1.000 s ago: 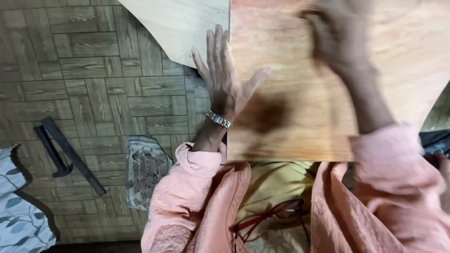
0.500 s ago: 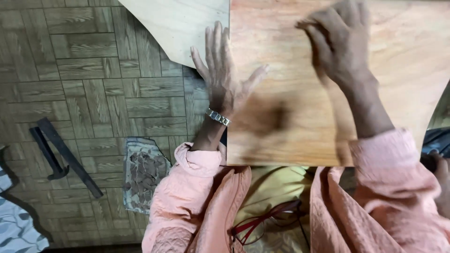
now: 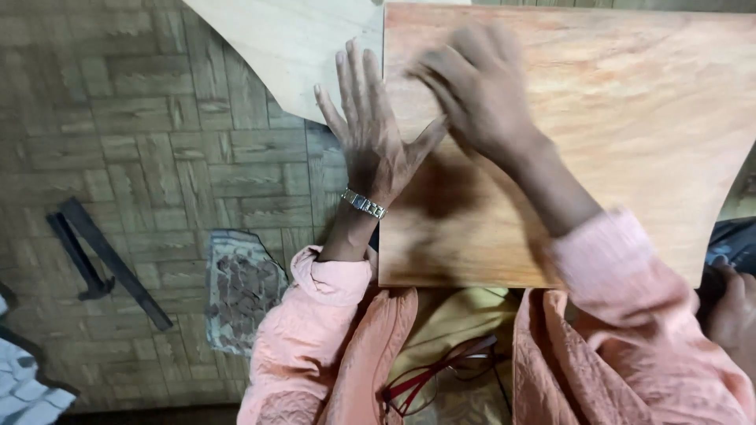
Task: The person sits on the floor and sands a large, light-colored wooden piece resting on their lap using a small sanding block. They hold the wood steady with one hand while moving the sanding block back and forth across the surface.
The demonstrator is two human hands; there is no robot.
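Wooden board (image 3: pixel 630 142), reddish, lies across the person's lap above a parquet floor (image 3: pixel 118 118). Left hand (image 3: pixel 374 142) presses flat, fingers spread, on its left edge. Right hand (image 3: pixel 476 90), blurred, rests on top; grip unclear.

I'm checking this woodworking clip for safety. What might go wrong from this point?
The left hand lies flat across the edge of the wooden board, so a sliding board may give splinters there. The right hand is blurred in motion over the bare wood, which might also catch skin. The dark metal tool lies on the floor nearby, a possible trip hazard.
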